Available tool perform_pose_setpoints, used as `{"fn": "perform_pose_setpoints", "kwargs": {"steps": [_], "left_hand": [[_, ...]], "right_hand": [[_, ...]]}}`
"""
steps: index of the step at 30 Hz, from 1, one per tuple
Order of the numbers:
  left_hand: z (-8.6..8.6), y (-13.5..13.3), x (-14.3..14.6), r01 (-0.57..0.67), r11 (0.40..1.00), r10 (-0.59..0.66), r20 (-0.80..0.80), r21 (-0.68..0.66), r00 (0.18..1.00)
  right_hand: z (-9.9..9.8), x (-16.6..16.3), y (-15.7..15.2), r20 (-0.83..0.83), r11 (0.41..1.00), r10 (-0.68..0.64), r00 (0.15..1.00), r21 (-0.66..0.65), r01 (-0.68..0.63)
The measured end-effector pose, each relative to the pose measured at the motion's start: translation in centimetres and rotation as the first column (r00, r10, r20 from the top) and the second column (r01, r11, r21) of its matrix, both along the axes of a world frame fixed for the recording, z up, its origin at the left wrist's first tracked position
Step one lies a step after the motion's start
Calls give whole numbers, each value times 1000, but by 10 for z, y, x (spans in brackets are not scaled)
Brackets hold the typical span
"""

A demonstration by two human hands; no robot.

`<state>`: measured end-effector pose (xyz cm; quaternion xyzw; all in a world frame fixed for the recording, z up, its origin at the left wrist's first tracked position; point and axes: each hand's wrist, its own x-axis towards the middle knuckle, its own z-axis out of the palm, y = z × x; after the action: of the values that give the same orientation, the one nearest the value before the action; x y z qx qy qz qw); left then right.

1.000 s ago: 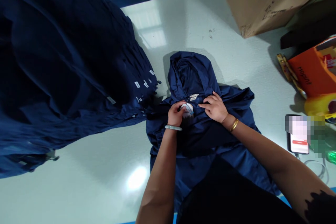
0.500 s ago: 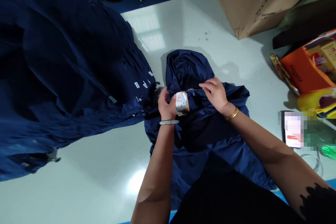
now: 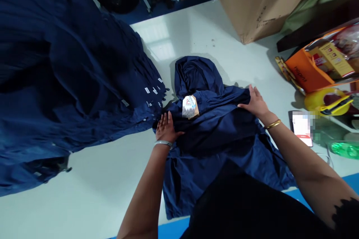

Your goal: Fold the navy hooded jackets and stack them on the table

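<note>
A navy hooded jacket lies flat on the pale table, hood pointing away from me. A white and tan hang tag rests on its chest just below the hood. My left hand lies flat on the jacket's left shoulder, fingers stretched out, a pale bangle on the wrist. My right hand presses on the right shoulder with fingers extended, a gold bangle on the wrist. Neither hand holds anything.
A big heap of navy jackets with small white labels fills the left side. A cardboard box stands at the back right. An orange bag, a yellow object, a phone and a green bottle lie at the right.
Both hands let go of the hang tag and collar area and moved apart to the jacket's shoulders. The tag now lies loose on the chest.
</note>
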<state>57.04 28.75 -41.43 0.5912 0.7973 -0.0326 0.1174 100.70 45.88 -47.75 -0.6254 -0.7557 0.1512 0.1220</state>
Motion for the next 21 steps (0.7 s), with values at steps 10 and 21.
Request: {"fn": "perform_pose_setpoints", "kwargs": {"steps": [10,21], "left_hand": [[14,28,4,-235,929,206,-129,-287,970],[22,-29,4,-127,937,141,19,-324,990]], "right_hand": [[7,-36,-25,-239,924,-161,957,-378,61],[42,-5,-95,-744,682,-525,414,-658,-318]]}}
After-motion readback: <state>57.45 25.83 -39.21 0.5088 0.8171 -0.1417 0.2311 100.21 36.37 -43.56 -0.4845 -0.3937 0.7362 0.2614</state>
